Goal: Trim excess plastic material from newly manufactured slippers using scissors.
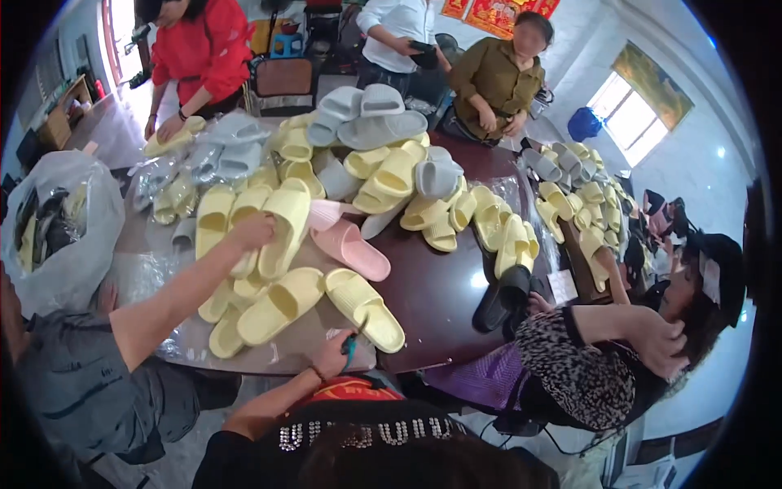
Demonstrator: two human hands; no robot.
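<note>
My left hand (pixel 330 357), a dark band at its wrist, is closed around small scissors (pixel 349 349) with teal handles. Their dark tip reaches over a pale yellow ribbed slipper (pixel 362 306) lying at the near table edge. Just left of it rests another yellow slipper (pixel 281 306), partly on others. A pink slipper (pixel 354 251) lies behind them. From the left, a grey-sleeved co-worker's hand (pixel 254 232) grips an upright yellow slipper (pixel 285 220). My right hand does not show.
Yellow and grey slippers (pixel 383 130) pile along the brown table (pixel 423 301). At the left stands a large clear plastic bag (pixel 90 277) of items. A co-worker in a patterned top (pixel 570 367) sits close at my right; several people stand across the table.
</note>
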